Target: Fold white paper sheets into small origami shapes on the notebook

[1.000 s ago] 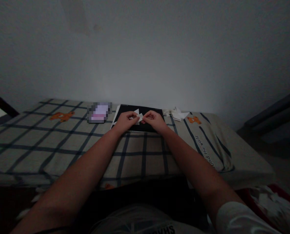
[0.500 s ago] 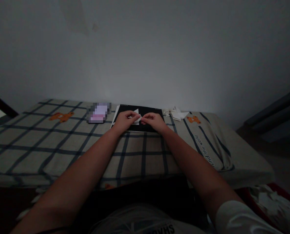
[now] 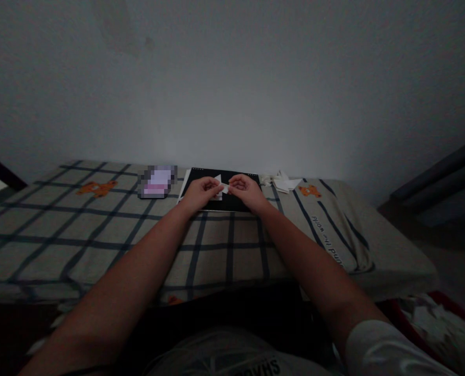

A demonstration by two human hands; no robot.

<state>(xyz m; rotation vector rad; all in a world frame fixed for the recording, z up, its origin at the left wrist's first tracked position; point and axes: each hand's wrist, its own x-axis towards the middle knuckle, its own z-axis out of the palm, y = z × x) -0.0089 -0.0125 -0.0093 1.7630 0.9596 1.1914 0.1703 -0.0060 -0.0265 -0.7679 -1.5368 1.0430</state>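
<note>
A small white folded paper piece (image 3: 220, 187) sits between my two hands, above a black board (image 3: 240, 201) lying on the checked cloth. My left hand (image 3: 200, 192) pinches the paper's left side with closed fingers. My right hand (image 3: 245, 189) pinches its right tip, fingers closed too. Both forearms stretch forward from the bottom of the view. The room is dim, so the paper's folds are hard to read.
A checked cloth with orange bear prints (image 3: 99, 230) covers the surface. A blurred pink-and-white object (image 3: 157, 181) lies left of the board. Several white folded papers (image 3: 283, 183) lie right of it. The wall stands close behind. Crumpled white paper (image 3: 431, 318) lies at lower right.
My hands have shifted slightly up and closer over the board, still pinching the paper. The view has tilted a little.
</note>
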